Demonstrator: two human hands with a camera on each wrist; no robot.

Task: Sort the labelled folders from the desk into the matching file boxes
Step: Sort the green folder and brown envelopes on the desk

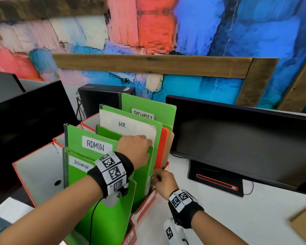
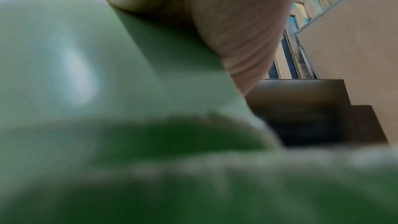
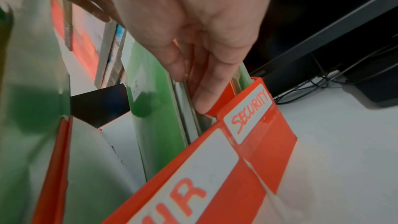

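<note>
The orange-and-white cardboard file box labelled HR serves as landmark. A green card folder stands upright in it, long axis vertical, between the ADMIN folders and the box labelled SECURITY. The left hand is nearer, gripping the folder's top edge from above. The right hand, fingers fairly straight, reaches into the box's front corner beside the folder.

desk: white | on it: file boxes, monitor
</note>
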